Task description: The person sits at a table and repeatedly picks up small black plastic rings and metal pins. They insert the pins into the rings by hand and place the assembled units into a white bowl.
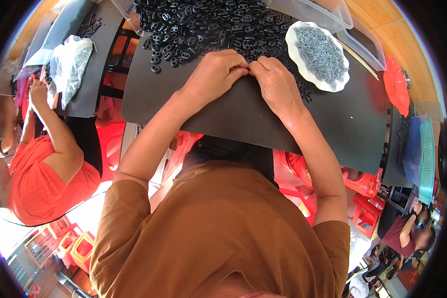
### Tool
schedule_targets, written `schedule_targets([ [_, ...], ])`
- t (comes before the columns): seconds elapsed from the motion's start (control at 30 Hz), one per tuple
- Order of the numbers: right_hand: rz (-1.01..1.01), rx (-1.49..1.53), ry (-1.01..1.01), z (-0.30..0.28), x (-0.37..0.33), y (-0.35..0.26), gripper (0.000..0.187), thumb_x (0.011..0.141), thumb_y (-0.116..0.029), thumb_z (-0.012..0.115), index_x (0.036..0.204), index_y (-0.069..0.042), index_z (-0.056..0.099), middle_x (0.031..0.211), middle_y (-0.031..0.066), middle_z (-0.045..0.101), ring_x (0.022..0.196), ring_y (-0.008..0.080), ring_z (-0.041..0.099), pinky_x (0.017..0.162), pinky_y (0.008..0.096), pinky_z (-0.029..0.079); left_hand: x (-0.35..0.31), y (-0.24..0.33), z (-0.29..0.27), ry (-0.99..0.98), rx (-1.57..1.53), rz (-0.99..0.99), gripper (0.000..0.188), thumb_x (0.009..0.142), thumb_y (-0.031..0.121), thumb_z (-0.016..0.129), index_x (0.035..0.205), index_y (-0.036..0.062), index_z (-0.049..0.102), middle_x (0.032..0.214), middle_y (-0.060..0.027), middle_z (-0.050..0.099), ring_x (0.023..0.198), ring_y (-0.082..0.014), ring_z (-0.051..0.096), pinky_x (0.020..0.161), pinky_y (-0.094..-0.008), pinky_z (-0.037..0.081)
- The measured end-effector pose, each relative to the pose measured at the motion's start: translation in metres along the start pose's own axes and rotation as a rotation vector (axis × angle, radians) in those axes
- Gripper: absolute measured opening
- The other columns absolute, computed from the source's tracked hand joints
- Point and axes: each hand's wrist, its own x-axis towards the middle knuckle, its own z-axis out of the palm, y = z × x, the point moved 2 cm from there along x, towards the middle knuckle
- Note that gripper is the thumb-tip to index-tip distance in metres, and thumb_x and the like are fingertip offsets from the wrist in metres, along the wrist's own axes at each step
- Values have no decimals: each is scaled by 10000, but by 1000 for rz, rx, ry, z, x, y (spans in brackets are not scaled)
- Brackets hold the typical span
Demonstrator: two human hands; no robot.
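The left hand (214,74) and right hand (275,83) are pinching narrowly, each grip nearly meeting the other, well in from the tabletop's (223,113) near edge, though they are hiding whatever they may be holding. Toward the far edge holed black pieces (198,30) are lying heaped and, nearer the right edge, a scalloped white dish (290,42) is carrying many grey slivers (323,57), so much appears to be waiting. How much is done is not showing clearly, nor is any brand, label or writing showing legibly.
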Motion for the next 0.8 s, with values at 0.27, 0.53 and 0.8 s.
schedule_targets([
  [0.27,-37,-72,-2,2,-2,-2,60,772,-16,563,823,-46,574,803,86,544,785,285,556,710,394,483,1,-1,0,-14,24,25,79,834,2,692,908,-24,687,821,-130,652,738,-265,656,667,-329,517],
  [0.53,-1,-17,62,1,-2,-1,65,796,-17,600,858,-31,615,810,104,554,774,286,580,676,399,494,-2,0,-1,17,-6,-20,75,835,9,701,904,-19,695,802,-110,644,686,-215,632,628,-310,499],
  [0.8,307,482,-139,-22,9,15,48,856,-51,671,884,-23,644,810,73,641,695,195,632,632,302,490,-5,-1,-2,0,-135,-132,106,841,56,726,926,-4,708,823,-76,665,684,-132,626,618,-284,495],
])
